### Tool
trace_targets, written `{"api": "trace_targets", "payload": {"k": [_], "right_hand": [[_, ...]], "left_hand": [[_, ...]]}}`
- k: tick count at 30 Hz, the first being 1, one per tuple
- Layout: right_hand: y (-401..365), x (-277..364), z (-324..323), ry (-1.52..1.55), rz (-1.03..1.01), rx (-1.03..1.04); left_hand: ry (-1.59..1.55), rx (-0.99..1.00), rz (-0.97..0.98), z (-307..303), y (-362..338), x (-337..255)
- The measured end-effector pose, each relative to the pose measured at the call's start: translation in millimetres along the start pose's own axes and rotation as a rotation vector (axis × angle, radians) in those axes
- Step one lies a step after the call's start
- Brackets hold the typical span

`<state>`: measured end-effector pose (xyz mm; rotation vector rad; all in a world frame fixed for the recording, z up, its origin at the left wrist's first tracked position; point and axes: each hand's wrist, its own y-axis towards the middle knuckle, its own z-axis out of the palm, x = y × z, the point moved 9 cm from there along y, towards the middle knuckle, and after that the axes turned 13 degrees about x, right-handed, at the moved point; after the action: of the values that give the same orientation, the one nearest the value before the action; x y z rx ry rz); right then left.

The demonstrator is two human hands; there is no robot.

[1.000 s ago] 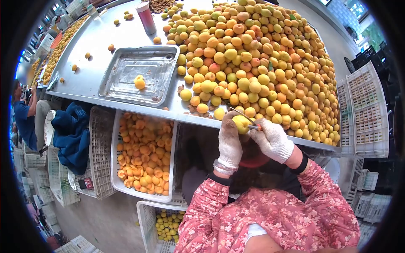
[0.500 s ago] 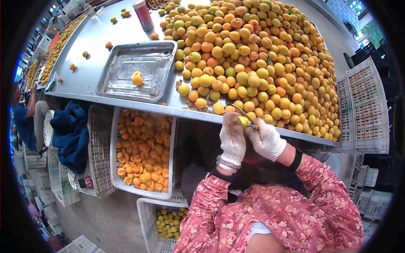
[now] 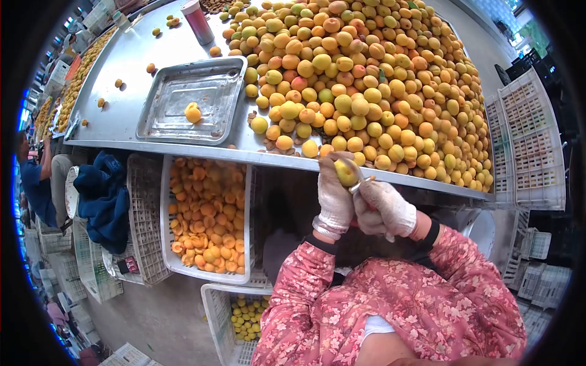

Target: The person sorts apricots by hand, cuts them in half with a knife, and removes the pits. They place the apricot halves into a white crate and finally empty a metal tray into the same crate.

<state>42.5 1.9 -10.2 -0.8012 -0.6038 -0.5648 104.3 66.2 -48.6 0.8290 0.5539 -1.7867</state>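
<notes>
My left hand [image 3: 336, 198], in a soiled white glove, is closed around a yellow-green apricot [image 3: 348, 173] at the table's front edge. A dark line or gap shows on the fruit's upper side. Close beside it, my gloved right hand [image 3: 386, 208] grips a small knife [image 3: 355, 187], whose metal shows near the lower right of the fruit; most of the handle is hidden in the glove. Beyond both hands lies a large heap of whole apricots [image 3: 366, 91]. On the metal table [image 3: 116, 128], a shallow steel tray [image 3: 159, 79] holds one yellow apricot piece [image 3: 193, 113].
Below the table edge, a white crate [image 3: 249, 226] holds many apricot halves. Another crate [image 3: 213, 317] with greenish fruit stands on the floor. A red tumbler [image 3: 197, 23] is at the back. Stacked crates [image 3: 531, 140] stand right; a seated person [image 3: 36, 189] is far left.
The knife has swung from across the top of the apricot down to its right side. My right hand has moved slightly lower, and the apricot shows more fully in my left hand.
</notes>
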Motion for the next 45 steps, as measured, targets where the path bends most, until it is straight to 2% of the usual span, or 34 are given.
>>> {"api": "trace_targets", "payload": {"k": [1, 2, 3, 4, 5, 6, 8, 16, 18, 19, 24, 28, 30, 31, 32, 35, 36, 38, 40, 42, 43, 45], "right_hand": [[-6, 11, -11, -0.155, -0.030, -0.154], [-3, 10, -11, -0.160, -0.030, -0.146], [-7, 19, -16, -0.337, -0.124, -0.238], [-12, 28, -21, -0.511, -0.217, -0.335], [-9, 30, -25, -0.708, -0.288, -0.308], [-12, 25, -31, -0.707, -0.289, -0.311], [-17, 39, -14, -0.996, -0.285, -0.339], [-11, 41, -8, -1.126, -0.311, -0.334], [-9, 31, -18, -1.178, -0.188, -0.395], [-7, 25, -21, -1.178, -0.186, -0.398], [-1, 19, -25, -1.174, -0.230, -0.463], [-11, 40, -25, -1.233, -0.319, -0.460], [-17, 44, -23, -1.319, -0.346, -0.474], [-18, 45, -22, -1.347, -0.347, -0.474], [-20, 44, -21, -1.374, -0.345, -0.476], [-17, 35, -23, -1.350, -0.387, -0.519], [-16, 34, -23, -1.350, -0.389, -0.517], [-19, 34, -23, -1.323, -0.445, -0.544], [-21, 37, -22, -1.350, -0.417, -0.522], [-20, 42, -21, -1.325, -0.327, -0.501], [-19, 40, -22, -1.358, -0.272, -0.515], [-18, 37, -18, -1.339, -0.299, -0.511]], "left_hand": [[-0.130, -0.042, -0.004, -1, 0, 1], [-0.258, -0.086, -0.003, -2, 1, 0], [-0.371, -0.103, -0.039, 0, 0, 1], [-0.370, -0.107, -0.039, -2, 0, 5], [-0.206, -0.137, 0.010, -7, 0, 2], [-0.041, -0.162, 0.059, -10, 1, -3], [-0.066, -0.127, 0.059, -9, 2, -3], [-0.055, -0.128, 0.100, -8, 2, -5], [-0.274, -0.149, 0.035, -2, -1, -4], [-0.276, -0.147, 0.033, -2, -2, -3], [-0.496, 0.033, -0.110, 18, -3, 5], [-0.507, 0.029, -0.086, 18, 3, 10], [0.346, 0.005, 0.226, 19, -3, -38], [0.191, 0.034, 0.202, 21, -4, -39], [0.190, 0.039, 0.199, 20, -4, -35], [-0.228, 0.096, -0.073, 27, -4, 0], [-0.227, 0.094, -0.072, 29, -4, -4], [-0.594, 0.112, -0.221, 38, -5, 7], [-0.554, 0.109, -0.185, 31, 0, 17], [-0.189, 0.030, 0.014, 19, 7, -1], [-0.187, 0.030, 0.020, 21, 7, -6], [-0.113, 0.024, 0.111, 24, 2, -26]]}}
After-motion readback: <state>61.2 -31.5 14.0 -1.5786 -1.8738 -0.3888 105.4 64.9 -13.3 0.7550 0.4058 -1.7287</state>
